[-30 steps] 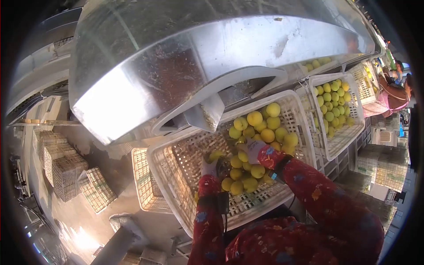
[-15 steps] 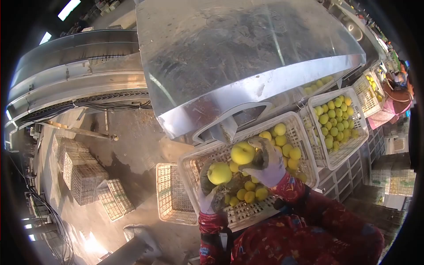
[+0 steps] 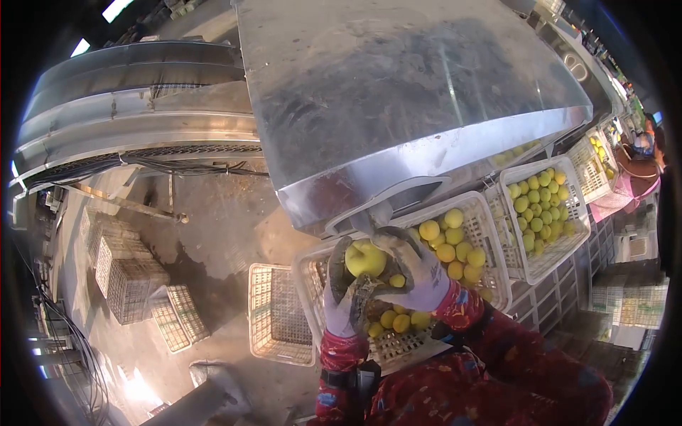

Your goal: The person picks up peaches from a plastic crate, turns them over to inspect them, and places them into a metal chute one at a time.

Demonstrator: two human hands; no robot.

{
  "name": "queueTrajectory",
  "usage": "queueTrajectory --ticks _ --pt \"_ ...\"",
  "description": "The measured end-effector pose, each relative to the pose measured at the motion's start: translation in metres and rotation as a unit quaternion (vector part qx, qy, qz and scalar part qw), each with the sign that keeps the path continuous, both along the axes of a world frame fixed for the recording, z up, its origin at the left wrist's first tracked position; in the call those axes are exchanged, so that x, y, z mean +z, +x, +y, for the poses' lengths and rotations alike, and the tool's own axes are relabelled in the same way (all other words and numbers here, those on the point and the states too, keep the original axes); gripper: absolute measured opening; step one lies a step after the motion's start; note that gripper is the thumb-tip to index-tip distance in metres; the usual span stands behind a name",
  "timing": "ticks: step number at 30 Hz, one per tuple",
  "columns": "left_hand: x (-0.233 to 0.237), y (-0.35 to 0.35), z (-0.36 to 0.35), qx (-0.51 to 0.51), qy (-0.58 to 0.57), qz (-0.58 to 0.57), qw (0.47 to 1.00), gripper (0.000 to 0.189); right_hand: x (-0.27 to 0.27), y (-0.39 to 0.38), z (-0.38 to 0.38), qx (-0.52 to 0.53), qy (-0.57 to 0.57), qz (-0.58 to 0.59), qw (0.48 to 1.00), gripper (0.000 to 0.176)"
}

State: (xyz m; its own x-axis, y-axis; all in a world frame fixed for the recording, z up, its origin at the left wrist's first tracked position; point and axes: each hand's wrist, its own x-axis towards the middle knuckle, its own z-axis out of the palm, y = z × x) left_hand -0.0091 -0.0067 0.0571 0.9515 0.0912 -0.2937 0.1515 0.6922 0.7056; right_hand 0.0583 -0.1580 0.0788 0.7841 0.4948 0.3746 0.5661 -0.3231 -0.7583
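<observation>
A yellow-green apple [image 3: 365,258] sits between my gloved hands, above the near crate [image 3: 307,284]. My left hand [image 3: 342,295] closes around it from the left, thumb near its lower side. My right hand [image 3: 415,263] curls against its right side, fingers bent; part of the grip is hidden behind the glove. Both gloves are pale with dark, soiled fingers. Below them, the white plastic crate holds several loose yellow apples [image 3: 455,245], most of them at its right end and some near its front edge.
A second crate of apples [image 3: 543,206] stands to the right. A metal machine hood [image 3: 419,85] rises behind the crates. At left are a slatted crate [image 3: 280,312] and stacked crates [image 3: 128,277] on the floor. A person in pink [image 3: 618,195] is at far right.
Two apples, one in each hand, were visible earlier; now one shows between the hands. My left hand has lifted and the hands have drawn together. The view has shifted slightly.
</observation>
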Motion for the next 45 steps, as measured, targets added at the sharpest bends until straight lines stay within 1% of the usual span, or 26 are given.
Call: queueTrajectory --ticks 1,4,6,9,10,12,13,16,18,20,21,23,24,26,27,28,30,31,32,34,35,38,39,42,43,45 --pt "-0.007 0.005 -0.004 -0.003 0.053 -0.043 0.998 0.061 -0.004 -0.002 0.002 -0.032 -0.004 0.005 0.999 0.065" --pt "-0.036 0.008 0.001 0.016 -0.002 -0.005 1.000 0.059 -0.026 0.005 0.010 -0.130 -0.009 0.028 0.991 0.064" --pt "-0.031 0.013 0.000 0.080 -0.011 0.027 0.996 0.052 -0.038 0.028 0.020 -0.197 -0.007 0.061 0.979 0.065" --pt "-0.095 -0.006 0.011 0.063 0.036 0.109 0.991 0.046 -0.076 0.068 0.035 -0.206 -0.117 -0.033 0.971 0.064" --pt "-0.128 -0.009 0.008 0.014 0.150 0.118 0.982 0.047 -0.084 0.074 0.036 -0.205 -0.128 -0.050 0.969 0.064" --pt "-0.202 -0.012 -0.011 -0.090 0.362 0.121 0.920 0.050 -0.059 0.068 0.023 -0.197 -0.061 -0.024 0.978 0.060" --pt "-0.246 -0.012 -0.024 -0.171 0.452 0.149 0.863 0.060 -0.039 0.063 0.017 -0.200 -0.016 -0.004 0.980 0.057" --pt "-0.281 0.002 -0.070 -0.322 0.604 0.224 0.694 0.068 -0.073 0.040 -0.048 -0.153 -0.081 0.091 0.981 0.054" --pt "-0.303 0.005 -0.084 -0.398 0.615 0.279 0.621 0.075 -0.121 0.035 -0.111 -0.231 -0.252 0.212 0.915 0.060" --pt "-0.320 0.003 -0.088 -0.447 0.668 0.287 0.521 0.078 -0.187 0.050 -0.166 -0.332 -0.426 0.173 0.824 0.067" --pt "-0.322 0.003 -0.084 -0.424 0.670 0.266 0.548 0.081 -0.204 0.054 -0.171 -0.311 -0.493 0.133 0.802 0.073" --pt "-0.326 -0.001 -0.080 -0.410 0.713 0.213 0.528 0.073 -0.234 0.064 -0.166 -0.261 -0.606 0.050 0.750 0.086" --pt "-0.336 -0.007 -0.076 -0.402 0.734 0.187 0.514 0.070 -0.250 0.068 -0.168 -0.270 -0.571 0.114 0.767 0.081" --pt "-0.377 -0.023 -0.052 -0.332 0.509 0.238 0.757 0.057 -0.272 0.068 -0.169 -0.281 -0.490 0.244 0.788 0.073" --pt "-0.375 -0.024 -0.043 -0.278 0.372 0.252 0.849 0.051 -0.261 0.065 -0.169 -0.249 -0.467 0.275 0.802 0.081" --pt "-0.371 -0.032 -0.039 -0.249 0.313 0.246 0.883 0.042 -0.251 0.059 -0.163 -0.173 -0.470 0.302 0.811 0.084" --pt "-0.308 -0.024 -0.033 -0.185 0.191 0.223 0.938 0.026 -0.215 0.041 -0.139 -0.020 -0.467 0.342 0.815 0.089" --pt "-0.324 -0.037 -0.028 -0.165 0.111 0.199 0.960 0.031 -0.205 0.023 -0.128 -0.002 -0.373 0.351 0.859 0.091" --pt "-0.291 -0.036 -0.026 -0.158 0.108 0.183 0.964 0.033 -0.196 0.005 -0.116 0.017 -0.273 0.357 0.893 0.092" --pt "-0.196 -0.031 -0.035 -0.143 0.101 0.155 0.972 0.038 -0.177 -0.017 -0.096 -0.017 -0.203 0.337 0.919 0.092" --pt "-0.203 -0.040 -0.033 -0.141 0.093 0.101 0.980 0.045 -0.164 -0.025 -0.089 -0.036 -0.167 0.328 0.929 0.091" --pt "-0.159 -0.040 -0.042 -0.134 0.120 0.051 0.982 0.044 -0.112 -0.028 -0.080 0.032 -0.102 0.247 0.963 0.083" --pt "-0.159 -0.038 -0.042 -0.081 0.024 0.048 0.995 0.040 -0.106 -0.028 -0.079 0.023 -0.093 0.189 0.977 0.079" --pt "-0.120 -0.031 -0.032 -0.090 0.069 0.034 0.993 0.040 -0.067 -0.033 -0.067 -0.051 -0.037 0.159 0.985 0.075" --pt "-0.119 -0.028 -0.028 -0.105 0.139 0.041 0.984 0.040 -0.062 -0.036 -0.060 -0.083 -0.030 0.132 0.987 0.070" --pt "-0.096 -0.023 -0.022 -0.073 0.121 0.044 0.989 0.040 -0.048 -0.033 -0.049 -0.116 -0.020 0.125 0.985 0.068"
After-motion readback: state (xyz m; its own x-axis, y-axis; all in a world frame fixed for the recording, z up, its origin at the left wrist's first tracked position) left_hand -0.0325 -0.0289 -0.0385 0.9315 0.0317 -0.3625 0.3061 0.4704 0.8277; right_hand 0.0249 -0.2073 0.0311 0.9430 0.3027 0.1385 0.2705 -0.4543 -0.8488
